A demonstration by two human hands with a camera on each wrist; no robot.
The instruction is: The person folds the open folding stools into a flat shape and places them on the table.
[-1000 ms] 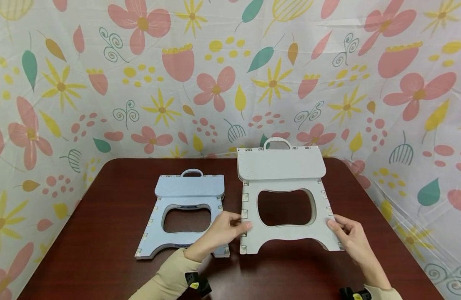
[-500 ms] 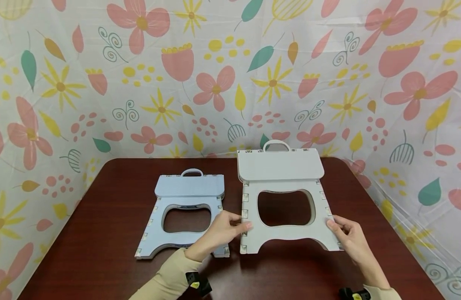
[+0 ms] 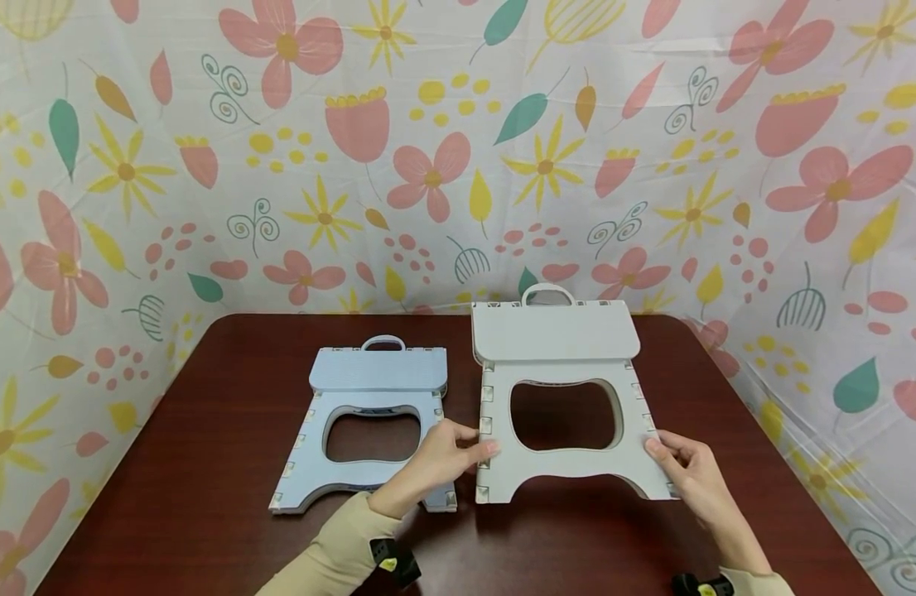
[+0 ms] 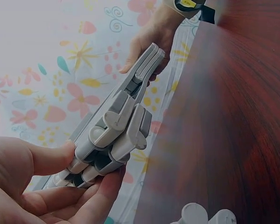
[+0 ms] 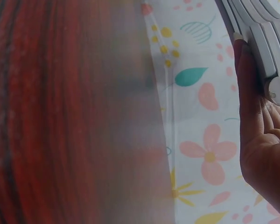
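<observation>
A white folding stool [image 3: 555, 331], folded flat with its carry handle at the far end, is held between both hands at its near part. My left hand [image 3: 445, 457] grips its left edge, thumb on the upper face. On the opposite edge, my right hand [image 3: 695, 476] pinches it, with the thumb likewise on top. The left wrist view looks along the stacked hinge ends of the stool [image 4: 114, 119], with thumb and fingers on either side. In the right wrist view, a finger lies along the stool's side [image 5: 263, 44].
A smaller light blue folding stool [image 3: 376, 370], also folded, lies on the dark red-brown table [image 3: 227, 430] beside the left forearm. Flower-patterned cloth [image 3: 428, 99] hangs behind the table and along its sides. Both wrists wear black devices.
The far end of the white stool, with its handle, has dipped slightly, and its right side has shifted a little left along with the right hand. The blue stool stays put.
</observation>
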